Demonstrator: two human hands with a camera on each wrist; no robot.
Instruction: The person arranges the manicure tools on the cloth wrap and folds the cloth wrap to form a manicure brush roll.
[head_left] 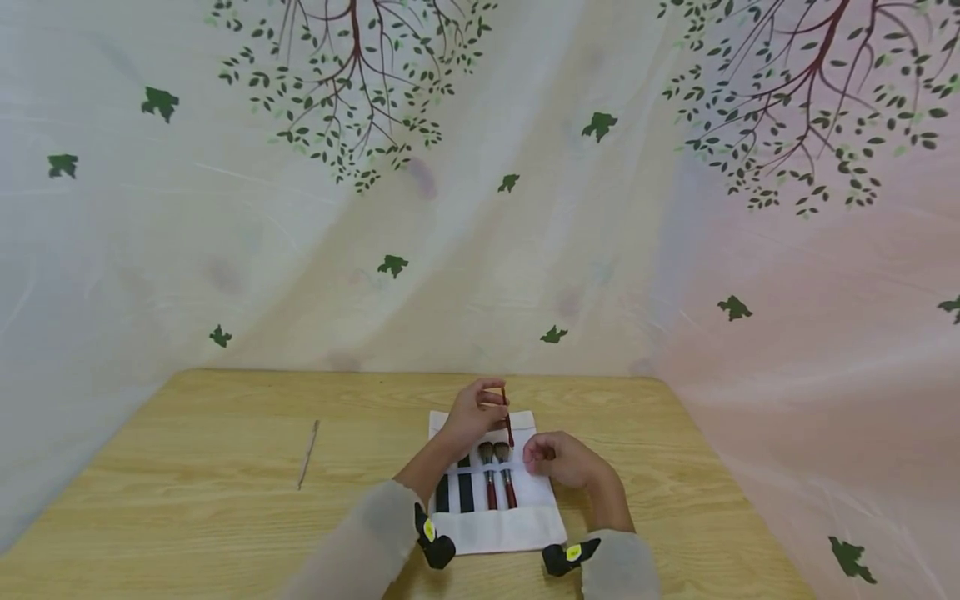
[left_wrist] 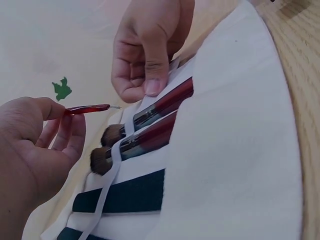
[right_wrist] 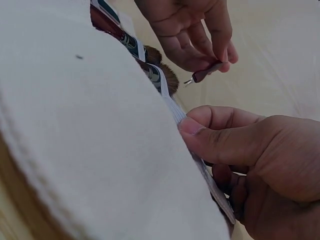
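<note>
Pinch work on both sides

Left hand (head_left: 471,417) pinches a slim red tool (left_wrist: 87,108), metal tip nearward, above the cloth case's (head_left: 498,531) far part. Right hand (head_left: 566,460), fingers curled, pinches the elastic band (right_wrist: 172,107) at right. Likely risk: band slips, tip snags it. Ribbed elastic, matte cloth, fluffy brushes (left_wrist: 174,97), glossy handles; wood-grain table (head_left: 187,467).

A curtained-off nook, whether home or studio cannot be told: a pale sheet (head_left: 322,242) printed with branches (head_left: 356,58) and green birds (head_left: 599,126) hangs along the far and right sides of a wood-grain bench (head_left: 217,450).
</note>
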